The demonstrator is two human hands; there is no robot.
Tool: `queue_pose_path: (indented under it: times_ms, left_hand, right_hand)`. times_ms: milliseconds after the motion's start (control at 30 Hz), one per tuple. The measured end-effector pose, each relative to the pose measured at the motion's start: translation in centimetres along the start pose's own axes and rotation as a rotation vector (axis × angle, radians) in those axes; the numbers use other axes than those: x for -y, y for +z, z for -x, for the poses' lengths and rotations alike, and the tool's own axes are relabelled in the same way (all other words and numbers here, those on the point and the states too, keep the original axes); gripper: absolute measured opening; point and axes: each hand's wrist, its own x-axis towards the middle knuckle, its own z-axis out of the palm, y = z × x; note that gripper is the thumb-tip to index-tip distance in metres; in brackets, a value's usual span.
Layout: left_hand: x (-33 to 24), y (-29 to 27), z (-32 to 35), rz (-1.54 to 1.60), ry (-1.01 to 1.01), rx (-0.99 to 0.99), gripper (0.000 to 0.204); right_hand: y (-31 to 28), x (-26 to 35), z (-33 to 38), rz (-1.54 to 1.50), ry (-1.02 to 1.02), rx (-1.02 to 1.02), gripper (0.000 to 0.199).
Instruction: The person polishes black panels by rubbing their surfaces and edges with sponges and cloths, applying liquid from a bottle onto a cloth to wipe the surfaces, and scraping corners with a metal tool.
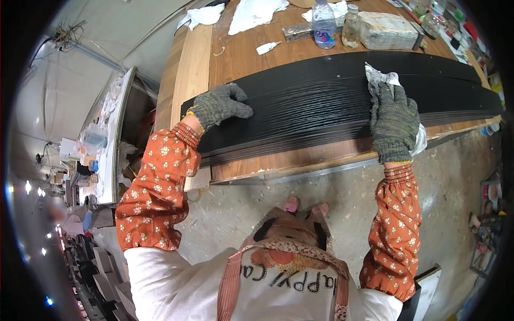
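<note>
A stack of long black boards with a glossy, finely ridged top lies across the wooden table. My left hand, in a grey knitted glove, rests on the left end of the top board, thumb and fingers apart. Toward the right end, my right hand, gloved the same way, presses a white cloth against the board. The cloth sticks out past the fingertips and also beside the wrist. The palm side of this hand is hidden.
Behind the boards on the table stand a plastic bottle, a smaller jar and a stained whitish block. A small white tube and white rags lie further left. A cluttered side bench stands at left.
</note>
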Motion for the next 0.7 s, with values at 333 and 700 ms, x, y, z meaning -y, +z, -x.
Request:
queue_pose_path:
  times_ms: [333,700]
  left_hand:
    - [13.7,-1.4,5.1,-0.39,0.697,-0.132,0.111]
    - [15.5,-0.3,4.6,-0.214,0.688,-0.331,0.11]
  right_hand:
    - [0.6,-0.8,0.3,-0.028,-0.176,0.126,0.043]
    - [-4.3,28.4,0.4,-0.587,-0.915,0.149,0.021]
